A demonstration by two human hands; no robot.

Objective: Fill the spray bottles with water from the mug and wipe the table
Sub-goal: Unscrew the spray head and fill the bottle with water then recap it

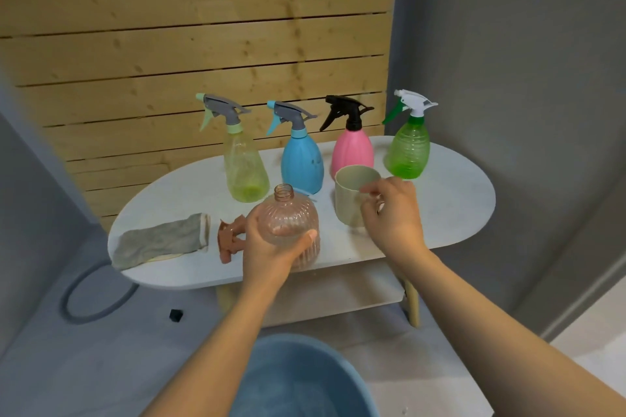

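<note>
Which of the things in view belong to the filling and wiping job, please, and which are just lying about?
Job: open pink bottle in left hand; mug at right hand; pink sprayer head; four capped bottles; cloth; table.
Lying about: hose; small black object.

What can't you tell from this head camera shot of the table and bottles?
- Mug: water level, its inside faces away.
- Right hand: grip on the handle, hidden by the hand itself.
- Blue tub: cut off by the bottom edge.
- Pink bottle, blue bottle: contents, opaque walls.
</note>
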